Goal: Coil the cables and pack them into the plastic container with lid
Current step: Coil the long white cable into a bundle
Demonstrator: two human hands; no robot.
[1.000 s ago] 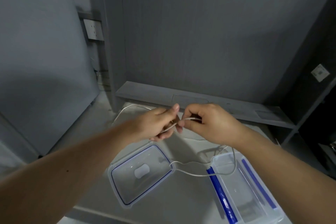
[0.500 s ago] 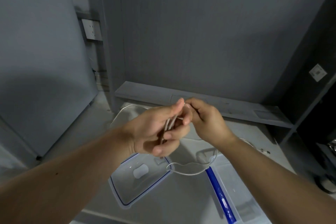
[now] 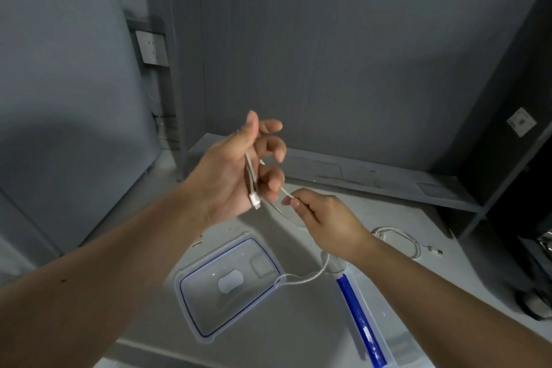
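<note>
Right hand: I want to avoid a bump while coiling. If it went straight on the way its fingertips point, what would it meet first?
Probably the left hand: the right hand, pinching the white cable, points up-left at its curled fingers, though depth is unclear.

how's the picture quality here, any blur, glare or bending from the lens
Head view: dim, bluish light; the wide lens bows the wall edges and stretches both forearms. The left hand and right hand look slightly soft, the white cable stays readable, and small glints show on the clear lid; the container is cut off.
</note>
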